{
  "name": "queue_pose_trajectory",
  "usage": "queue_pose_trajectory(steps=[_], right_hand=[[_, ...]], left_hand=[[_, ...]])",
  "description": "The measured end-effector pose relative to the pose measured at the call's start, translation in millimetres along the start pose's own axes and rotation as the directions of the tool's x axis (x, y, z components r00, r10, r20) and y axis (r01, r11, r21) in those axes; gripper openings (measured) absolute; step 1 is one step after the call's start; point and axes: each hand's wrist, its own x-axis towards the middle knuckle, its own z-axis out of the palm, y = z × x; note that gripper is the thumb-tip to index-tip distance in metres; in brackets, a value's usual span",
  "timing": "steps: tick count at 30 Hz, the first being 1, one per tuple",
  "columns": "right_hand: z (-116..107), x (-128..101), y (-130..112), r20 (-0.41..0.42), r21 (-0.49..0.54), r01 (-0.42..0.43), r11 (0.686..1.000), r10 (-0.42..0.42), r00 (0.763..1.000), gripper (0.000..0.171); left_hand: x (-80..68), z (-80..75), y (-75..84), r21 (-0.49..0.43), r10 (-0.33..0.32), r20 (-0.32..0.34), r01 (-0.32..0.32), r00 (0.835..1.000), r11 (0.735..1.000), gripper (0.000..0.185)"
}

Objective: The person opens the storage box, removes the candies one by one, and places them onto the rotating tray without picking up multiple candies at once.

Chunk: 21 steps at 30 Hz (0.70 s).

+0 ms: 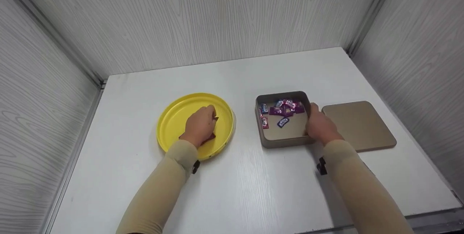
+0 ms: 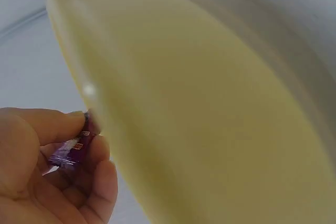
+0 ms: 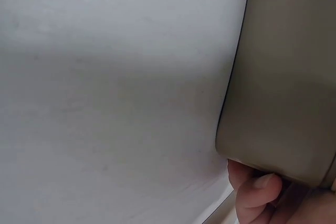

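The left hand (image 1: pixel 200 125) rests inside the round yellow plastic plate (image 1: pixel 174 116), fingers curled down. The left wrist view shows why: thumb and fingers pinch a small purple-wrapped candy (image 2: pixel 73 148) right at the plate's surface, so the sweet is low over the dish rather than lifted clear of it. A dark wrapper edge also peeks out beneath the hand in the head view.

The right hand (image 1: pixel 319 125) wraps around the near right corner of the square tan metal tin (image 1: pixel 284 139), thumb on the rim and a fingertip (image 3: pixel 257 187) against the outer wall, seemingly steadying it on the white table (image 1: pixel 253 183). Inside the tin lie more wrapped candies (image 1: pixel 282 110), purple, pink and blue, bunched toward its far side. The flat tan lid (image 1: pixel 362 125) lies just beside the tin, on its right, leaving the tin open.
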Motion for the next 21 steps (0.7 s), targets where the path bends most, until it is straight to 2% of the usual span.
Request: queue_pose_trajectory(steps=[7, 13, 21], right_hand=[[0, -1, 1, -0.002, 0.024, -0.007, 1.000, 0.007, 1.000, 0.066], [0, 0, 3, -0.003, 0.017, 0.006, 1.000, -0.006, 1.000, 0.068], [1, 1, 3, -0.013, -0.024, 0.026, 0.999, -0.026, 1.000, 0.066]], left_hand=[[2.4, 2.9, -22.8, 0.028, -0.055, 0.008, 0.055, 0.998, 0.998, 0.011], [2.3, 4.3, -27.5, 0.047, -0.084, 0.032, 0.082, 0.996, 0.996, 0.013], [1.3, 5.7, -29.5, 0.136, -0.099, 0.037, 0.093, 0.994, 0.986, 0.019]])
